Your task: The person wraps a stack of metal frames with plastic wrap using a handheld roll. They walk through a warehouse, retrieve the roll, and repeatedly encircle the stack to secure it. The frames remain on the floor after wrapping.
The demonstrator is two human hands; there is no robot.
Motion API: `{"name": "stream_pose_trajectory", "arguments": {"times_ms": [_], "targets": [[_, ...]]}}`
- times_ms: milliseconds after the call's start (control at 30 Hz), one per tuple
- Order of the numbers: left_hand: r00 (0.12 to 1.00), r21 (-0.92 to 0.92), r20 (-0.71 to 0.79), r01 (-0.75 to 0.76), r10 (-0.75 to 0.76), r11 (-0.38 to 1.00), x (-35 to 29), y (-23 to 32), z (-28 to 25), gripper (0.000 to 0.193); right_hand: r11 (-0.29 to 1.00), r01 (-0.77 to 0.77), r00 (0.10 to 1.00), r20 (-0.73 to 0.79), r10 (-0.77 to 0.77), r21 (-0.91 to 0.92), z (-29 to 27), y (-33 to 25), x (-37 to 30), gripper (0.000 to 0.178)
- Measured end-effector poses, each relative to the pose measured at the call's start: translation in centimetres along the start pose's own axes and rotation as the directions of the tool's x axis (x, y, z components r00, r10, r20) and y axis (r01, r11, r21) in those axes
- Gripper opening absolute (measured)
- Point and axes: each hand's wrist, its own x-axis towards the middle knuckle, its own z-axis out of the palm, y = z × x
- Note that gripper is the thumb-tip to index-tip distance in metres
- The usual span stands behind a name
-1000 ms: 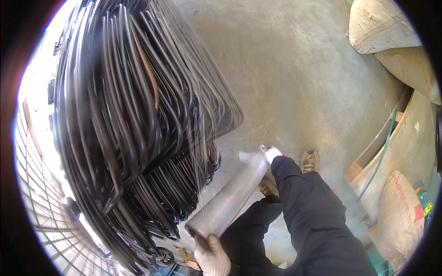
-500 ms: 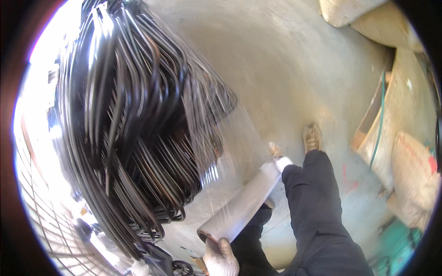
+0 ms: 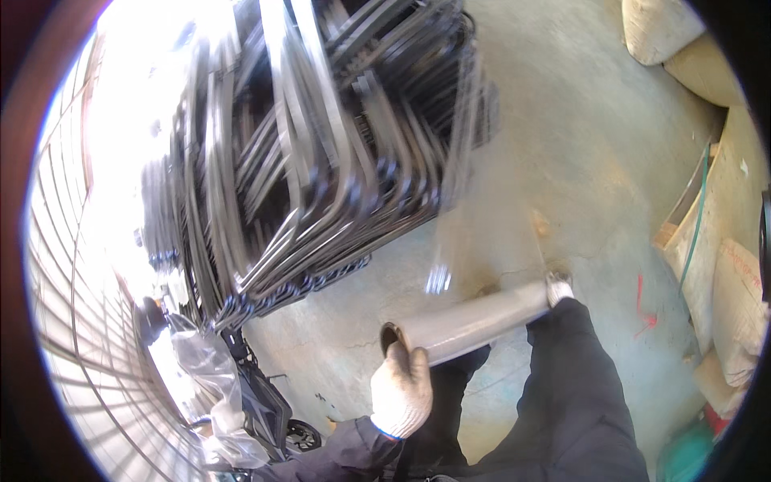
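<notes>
A long roll of clear stretch film [image 3: 470, 321] lies almost level between my two gloved hands. My left hand [image 3: 400, 390], in a white knit glove, grips the open near end of its tube. My right hand [image 3: 559, 287] holds the far end, and only the glove's tip shows above my dark sleeve. A thin sheet of film [image 3: 458, 217] runs up from the roll to a tall stack of dark bent metal frames [image 3: 321, 153], which is blurred by motion.
Bare concrete floor [image 3: 578, 145] lies to the right of the stack. Sacks [image 3: 739, 313] and a wooden board with a green hose [image 3: 697, 217] line the right edge. A wheeled cart base [image 3: 269, 410] with loose plastic stands at lower left, beside a wire fence [image 3: 72, 321].
The view has swung, so the stack now sits higher and further right. The roll has tipped from steeply slanted to nearly level, and my left hand has risen onto its near end.
</notes>
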Motion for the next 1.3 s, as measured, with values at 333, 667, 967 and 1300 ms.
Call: {"name": "stream_pose_trajectory", "arguments": {"times_ms": [333,667,967,1300], "targets": [[0.992,-0.057,0.1,-0.076,0.081,0.996,-9.1,-16.4,-4.1,0.04,0.838,-0.426,0.895,0.023,0.446,0.34,4.3,-2.5,-21.0,0.096],[0.977,-0.038,0.168,-0.129,0.134,0.991,-16.5,-32.2,-9.5,0.051,0.831,-0.496,0.862,0.028,0.506,0.25,15.2,-8.0,-37.6,0.089],[0.947,-0.04,0.32,-0.024,0.035,0.999,-23.2,-44.9,-14.7,0.048,0.864,-0.42,0.88,-0.106,0.462,0.28,29.3,-8.0,-49.0,0.097],[0.88,-0.121,0.402,-0.222,0.252,0.968,-21.2,-66.5,-18.2,0.048,0.759,-0.597,0.741,-0.182,0.646,0.26,47.9,-14.6,-61.6,0.093]]}}
